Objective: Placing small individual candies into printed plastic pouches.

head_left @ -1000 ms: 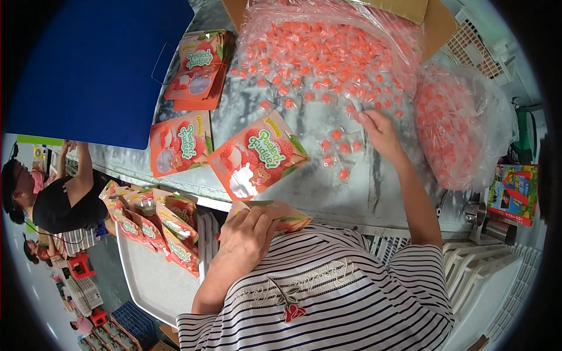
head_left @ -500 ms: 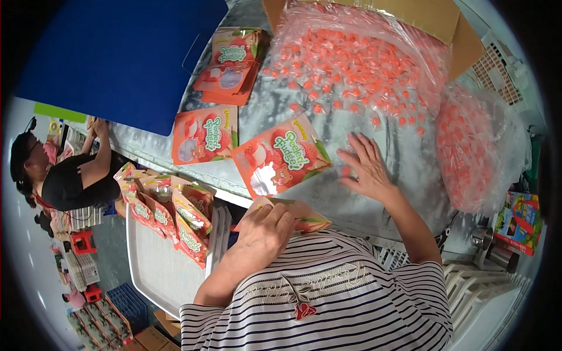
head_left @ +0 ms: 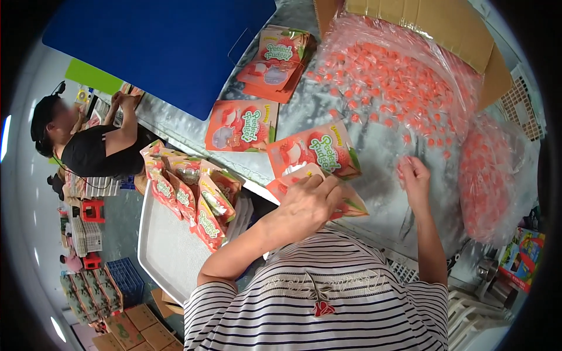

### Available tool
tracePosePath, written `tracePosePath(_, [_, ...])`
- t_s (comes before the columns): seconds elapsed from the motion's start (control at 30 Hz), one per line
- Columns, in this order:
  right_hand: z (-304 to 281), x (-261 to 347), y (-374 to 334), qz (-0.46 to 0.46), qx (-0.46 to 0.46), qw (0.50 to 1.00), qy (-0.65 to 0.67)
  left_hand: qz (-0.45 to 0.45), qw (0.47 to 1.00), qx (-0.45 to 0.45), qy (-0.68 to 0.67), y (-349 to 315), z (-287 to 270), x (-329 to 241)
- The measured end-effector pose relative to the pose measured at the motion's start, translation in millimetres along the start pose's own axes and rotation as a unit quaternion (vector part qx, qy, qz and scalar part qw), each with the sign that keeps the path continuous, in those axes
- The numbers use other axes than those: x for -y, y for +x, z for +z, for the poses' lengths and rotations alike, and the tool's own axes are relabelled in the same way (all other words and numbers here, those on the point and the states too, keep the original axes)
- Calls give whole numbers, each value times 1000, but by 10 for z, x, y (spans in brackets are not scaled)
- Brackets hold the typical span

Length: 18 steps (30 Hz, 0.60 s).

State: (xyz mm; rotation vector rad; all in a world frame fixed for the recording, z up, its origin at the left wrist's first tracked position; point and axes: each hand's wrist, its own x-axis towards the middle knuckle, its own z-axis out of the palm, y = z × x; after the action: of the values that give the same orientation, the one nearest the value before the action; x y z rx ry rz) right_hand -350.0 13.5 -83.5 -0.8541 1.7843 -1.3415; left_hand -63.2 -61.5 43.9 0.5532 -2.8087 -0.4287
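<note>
My left hand [head_left: 310,205] grips the top of a red-and-pink candy pouch [head_left: 352,206] close to my chest at the table's edge. Just beyond it lies another pouch [head_left: 319,149] of the same kind, partly overlapped by the held one. Over the grey tabletop to the right, my right hand [head_left: 417,181] pinches a small wrapped red candy [head_left: 401,168], mostly covered by the fingers. Loose wrapped candies [head_left: 380,88] spill from a large clear bag in front of that hand.
A stack of flat pouches [head_left: 275,64] and another pouch [head_left: 241,126] lie farther left. Filled pouches [head_left: 187,199] sit in a white tray [head_left: 161,251]. At right stands a clear bag of candies [head_left: 489,181]; a cardboard box [head_left: 427,23] is behind. A co-worker [head_left: 88,140] works at left.
My right hand has gone from spread flat on the table to a pinch on a candy. My left hand still holds its pouch. The whole view has shifted, with things now farther right.
</note>
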Motion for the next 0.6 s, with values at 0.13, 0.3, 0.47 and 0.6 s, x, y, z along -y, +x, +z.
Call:
tracePosePath(0.13, [410,1017,-334,33,140,956,256,15,999,-33,-13,17,37,-6])
tracePosePath(0.3, [815,1242,-382,-16,229,954,195,3,999,-11,-32,131,48,9])
tracePosePath(0.47, [942,1109,-306,-164,160,971,62,-2,994,-38,-100,79,-20,51])
tracePosePath(0.6, [1064,973,-370,-329,88,938,-58,8,989,-73,-125,-48,-3,58])
